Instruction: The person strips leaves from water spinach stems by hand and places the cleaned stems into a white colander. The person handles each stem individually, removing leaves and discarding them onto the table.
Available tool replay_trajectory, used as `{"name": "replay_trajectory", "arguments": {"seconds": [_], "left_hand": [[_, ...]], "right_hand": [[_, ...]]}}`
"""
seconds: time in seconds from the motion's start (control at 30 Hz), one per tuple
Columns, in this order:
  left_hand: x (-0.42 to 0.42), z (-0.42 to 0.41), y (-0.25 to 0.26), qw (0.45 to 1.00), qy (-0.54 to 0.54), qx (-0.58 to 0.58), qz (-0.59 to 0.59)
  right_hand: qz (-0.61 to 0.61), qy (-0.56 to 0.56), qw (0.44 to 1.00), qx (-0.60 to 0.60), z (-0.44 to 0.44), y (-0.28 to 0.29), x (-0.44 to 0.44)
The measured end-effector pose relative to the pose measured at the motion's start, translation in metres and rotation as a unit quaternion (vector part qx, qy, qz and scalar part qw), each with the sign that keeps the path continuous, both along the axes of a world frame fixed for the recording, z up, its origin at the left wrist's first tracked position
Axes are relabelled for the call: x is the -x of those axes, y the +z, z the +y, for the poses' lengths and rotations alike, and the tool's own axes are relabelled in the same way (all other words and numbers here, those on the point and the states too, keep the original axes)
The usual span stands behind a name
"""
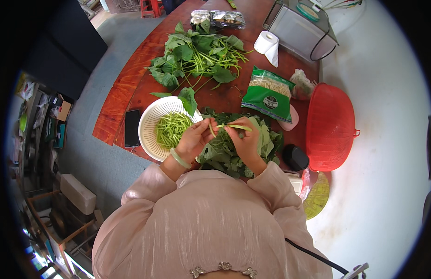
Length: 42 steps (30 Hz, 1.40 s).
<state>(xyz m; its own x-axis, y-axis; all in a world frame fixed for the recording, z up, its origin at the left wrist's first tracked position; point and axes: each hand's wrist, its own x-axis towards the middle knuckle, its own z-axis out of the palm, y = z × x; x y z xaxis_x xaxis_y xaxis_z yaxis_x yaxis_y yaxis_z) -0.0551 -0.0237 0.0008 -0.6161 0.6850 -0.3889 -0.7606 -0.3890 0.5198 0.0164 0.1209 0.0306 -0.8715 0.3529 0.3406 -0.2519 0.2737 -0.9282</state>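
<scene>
My left hand (pixel 195 136), with a pale bangle at its wrist, holds a green leaf stalk (pixel 212 128) beside the rim of a white plastic colander (pixel 148 144). Short cut lengths of green stalk (pixel 172 127) lie heaped inside that colander. Between the fingertips of my right hand (pixel 244 134) is another pale green stalk piece (pixel 240 127), reaching toward the left fingers. A large green leaf (pixel 188 100) hangs over the colander's far rim. Under both hands spreads a pile of loose leaves (pixel 219 153). Farther off lies a big bunch of leafy stems (pixel 201 52).
A black smartphone (pixel 132 128) lies left of the colander. To the right are a green noodle-like food packet (pixel 268 94), a black rounded object (pixel 295 157) and a red plastic basket (pixel 330 127). Beyond stand a paper roll (pixel 266 42), packed mushrooms (pixel 226 19) and a metal appliance (pixel 292 29).
</scene>
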Motion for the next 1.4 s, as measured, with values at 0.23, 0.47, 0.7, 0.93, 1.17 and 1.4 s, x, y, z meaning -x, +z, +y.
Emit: {"name": "replay_trajectory", "arguments": {"seconds": [0.23,0.47,0.7,0.93,1.17,1.4], "left_hand": [[0.027,-0.021,-0.022,0.990,0.110,0.051,0.073],[0.023,0.009,0.032,0.950,-0.122,0.101,0.270],[0.023,0.013,0.026,0.978,-0.072,0.068,0.186],[0.026,0.015,0.017,0.981,0.055,0.061,0.176],[0.026,0.014,0.016,0.978,0.119,0.051,0.164],[0.025,0.012,0.019,0.971,0.126,0.080,0.185]], "right_hand": [[-0.193,0.083,0.969,0.127,0.026,0.018,-0.001],[-0.226,0.274,0.929,-0.104,0.039,0.022,0.023],[-0.315,0.256,0.913,0.048,0.032,0.005,0.014],[-0.245,0.121,0.962,0.009,0.002,-0.009,-0.008],[-0.184,0.074,0.972,-0.124,-0.007,0.005,-0.002],[-0.095,0.063,0.948,-0.299,-0.015,0.004,0.001]]}}
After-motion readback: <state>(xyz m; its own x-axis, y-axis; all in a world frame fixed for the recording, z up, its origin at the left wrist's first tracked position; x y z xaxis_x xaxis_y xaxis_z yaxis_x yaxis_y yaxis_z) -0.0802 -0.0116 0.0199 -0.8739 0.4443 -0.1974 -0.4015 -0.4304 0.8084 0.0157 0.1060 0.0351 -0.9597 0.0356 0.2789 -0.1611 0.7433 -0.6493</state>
